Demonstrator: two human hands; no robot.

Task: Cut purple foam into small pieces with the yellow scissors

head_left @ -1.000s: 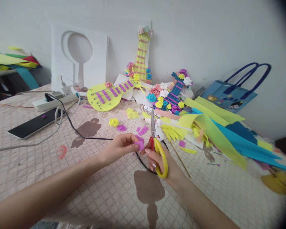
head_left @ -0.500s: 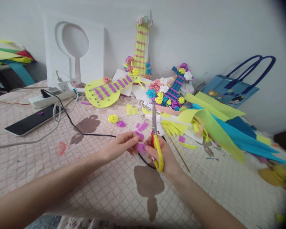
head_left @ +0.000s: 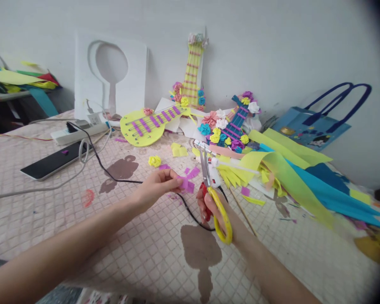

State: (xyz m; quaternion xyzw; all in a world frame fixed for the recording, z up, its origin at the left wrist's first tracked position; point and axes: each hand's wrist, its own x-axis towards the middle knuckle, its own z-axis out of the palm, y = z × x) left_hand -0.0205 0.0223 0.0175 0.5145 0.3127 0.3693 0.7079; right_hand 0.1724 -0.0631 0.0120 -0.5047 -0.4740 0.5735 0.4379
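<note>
Scissors [head_left: 221,211] with one yellow and one red handle sit clamped in the right hand [head_left: 213,207], blades pointing away and slightly parted; the handles hide part of the fingers. The left hand [head_left: 160,185] has thumb and fingertips pinched together on purple paper [head_left: 186,184], just left of the scissors, its near edge covered by those fingertips. Loose purple scraps lie so close behind that its outline is hard to tell. Behind the blades, a white device [head_left: 214,176] is partly hidden. A black cord [head_left: 190,211] crosses the surface [head_left: 139,253], passing out of sight behind the left hand. Flowers and a flat yellow guitar shape [head_left: 142,137] cover the lower part of the upright yellow guitar shape [head_left: 191,76]. At right, yellow and blue sheets [head_left: 319,185] overlap, their far ends blurred near the dark picture edge. Both forearms are cut off below.
</note>
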